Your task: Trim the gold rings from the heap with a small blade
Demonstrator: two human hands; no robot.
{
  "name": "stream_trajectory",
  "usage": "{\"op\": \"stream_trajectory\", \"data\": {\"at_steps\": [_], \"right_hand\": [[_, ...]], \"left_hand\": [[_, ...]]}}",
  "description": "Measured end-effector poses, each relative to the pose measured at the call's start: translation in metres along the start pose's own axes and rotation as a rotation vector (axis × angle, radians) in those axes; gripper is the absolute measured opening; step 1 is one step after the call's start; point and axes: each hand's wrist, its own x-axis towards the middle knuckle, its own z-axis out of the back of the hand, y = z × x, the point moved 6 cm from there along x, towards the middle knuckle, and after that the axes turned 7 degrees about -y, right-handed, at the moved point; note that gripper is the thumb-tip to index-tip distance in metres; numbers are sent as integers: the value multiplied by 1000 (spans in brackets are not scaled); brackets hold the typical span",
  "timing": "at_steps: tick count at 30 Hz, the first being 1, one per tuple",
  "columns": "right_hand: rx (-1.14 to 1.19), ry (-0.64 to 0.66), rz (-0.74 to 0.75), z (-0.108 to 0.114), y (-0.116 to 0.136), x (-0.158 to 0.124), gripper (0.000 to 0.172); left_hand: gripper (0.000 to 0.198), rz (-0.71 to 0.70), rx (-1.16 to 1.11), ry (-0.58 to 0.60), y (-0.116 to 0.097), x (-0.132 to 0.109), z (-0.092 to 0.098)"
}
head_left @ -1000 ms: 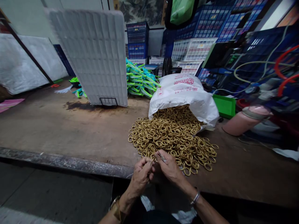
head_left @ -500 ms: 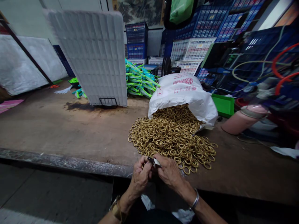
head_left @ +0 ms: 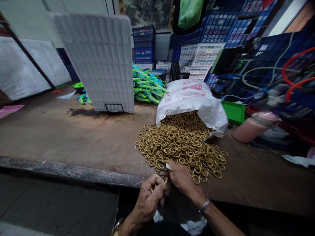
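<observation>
My left hand [head_left: 152, 195] is closed around gold rings [head_left: 165, 180] just off the front edge of the table. At least one ring shows between its thumb and fingers. My right hand [head_left: 180, 177] is at the near side of a heap of gold rings [head_left: 172, 141]. It pinches a small tool with a white part [head_left: 168, 166] and a thin dark tip that points left over the rings; its exact kind is unclear. The heap spills from the mouth of a white sack [head_left: 187, 95] with red print, which lies on its side.
A tall white ribbed panel [head_left: 98, 62] stands on the wooden table [head_left: 61, 137]. Behind it lie bundled green and turquoise pieces [head_left: 149, 85]. To the right are a pink bottle [head_left: 254, 127], a green tray [head_left: 232, 112] and hoses. Blue and white crates [head_left: 200, 54] are stacked at the back.
My hands, close together before, have moved apart. The left has come lower, with gold rings now showing in it. The right holds the small tool against the heap's near side.
</observation>
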Motion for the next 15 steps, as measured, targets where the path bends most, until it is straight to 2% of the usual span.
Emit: {"op": "stream_trajectory", "data": {"at_steps": [2, 5, 8, 12, 15], "right_hand": [[2, -85, -10, 2, -2, 6, 24], [28, -167, 10, 4, 3, 20, 32], [-29, -149, 0, 3, 11, 36, 41], [-164, -71, -42, -6, 17, 50, 29], [-189, -90, -55, -11, 17, 53, 25]], "left_hand": [[32, 115, -144, -11, 6, 1, 0], [34, 253, -308, -89, 18, 6, 7], [32, 292, -371, -106, 25, 9, 13], [26, 315, -422, -102, 26, 10, 17], [33, 359, -446, -93, 29, 11, 19]]}}
